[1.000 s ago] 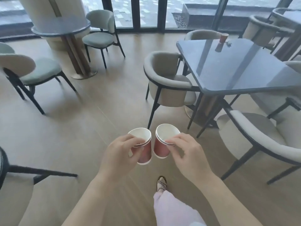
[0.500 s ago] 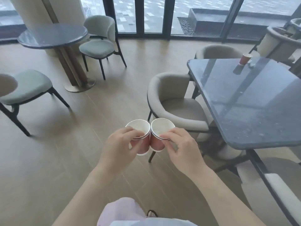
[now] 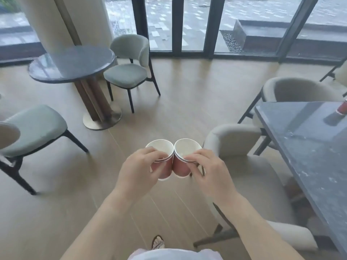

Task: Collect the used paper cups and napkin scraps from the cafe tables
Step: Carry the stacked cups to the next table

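Note:
I hold two red paper cups with white insides in front of me, above the wooden floor. My left hand (image 3: 139, 172) grips the left cup (image 3: 161, 152) and my right hand (image 3: 208, 170) grips the right cup (image 3: 185, 152). The two cups touch side by side, and each looks like a stack of nested cups at the rim. A third red cup (image 3: 342, 108) stands on the dark rectangular table (image 3: 308, 147) at the far right edge of the view, partly cut off.
A beige armchair (image 3: 249, 177) stands just right of my hands, pushed against the dark table. A round dark table (image 3: 73, 62) with a metal foot stands at the left, with green-grey chairs (image 3: 129, 72) beside it. Glass doors line the back wall.
The view has swung left and I have walked forward: the rectangular table slid to the right edge and the round table came closer. The two cups moved together until they touch.

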Demonstrator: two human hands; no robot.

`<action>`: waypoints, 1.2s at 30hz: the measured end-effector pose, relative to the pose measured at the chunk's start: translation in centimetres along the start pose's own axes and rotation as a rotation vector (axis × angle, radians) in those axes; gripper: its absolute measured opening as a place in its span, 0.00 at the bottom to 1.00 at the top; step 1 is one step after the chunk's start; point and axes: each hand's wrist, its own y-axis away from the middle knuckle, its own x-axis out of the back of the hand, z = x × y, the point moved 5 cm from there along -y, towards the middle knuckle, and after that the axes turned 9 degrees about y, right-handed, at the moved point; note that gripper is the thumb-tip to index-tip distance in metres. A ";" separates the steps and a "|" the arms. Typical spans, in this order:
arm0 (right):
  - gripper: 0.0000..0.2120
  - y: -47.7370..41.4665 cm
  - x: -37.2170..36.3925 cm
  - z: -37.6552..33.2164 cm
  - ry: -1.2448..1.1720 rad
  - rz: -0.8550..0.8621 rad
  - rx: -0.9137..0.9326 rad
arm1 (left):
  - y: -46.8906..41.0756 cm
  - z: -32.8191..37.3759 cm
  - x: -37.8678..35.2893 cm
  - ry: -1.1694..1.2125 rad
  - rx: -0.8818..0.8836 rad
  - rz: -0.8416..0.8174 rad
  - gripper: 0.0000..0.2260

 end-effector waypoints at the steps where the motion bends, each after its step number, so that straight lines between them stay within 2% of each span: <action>1: 0.08 -2.3 -0.9 0.6 -0.010 0.000 -0.011 | -2.4 -1.2 0.3 -0.004 -0.007 -0.007 0.09; 7: 0.08 -13.1 -5.7 6.2 0.007 0.010 -0.121 | -15.6 -7.4 -1.0 -0.033 -0.040 -0.132 0.08; 15: 0.10 -30.0 -10.8 17.4 0.025 0.086 -0.250 | -37.0 -14.3 -6.7 -0.056 -0.102 -0.267 0.08; 22: 0.09 -43.5 -10.3 25.6 0.074 0.131 -0.310 | -53.7 -16.7 -10.9 -0.036 -0.149 -0.315 0.09; 27: 0.07 -49.7 -10.1 31.3 0.136 0.170 -0.378 | -62.6 -17.9 -15.4 0.029 -0.187 -0.355 0.09; 36: 0.07 -60.0 -7.4 43.5 0.284 0.320 -0.587 | -81.1 -16.9 -26.8 0.170 -0.354 -0.580 0.09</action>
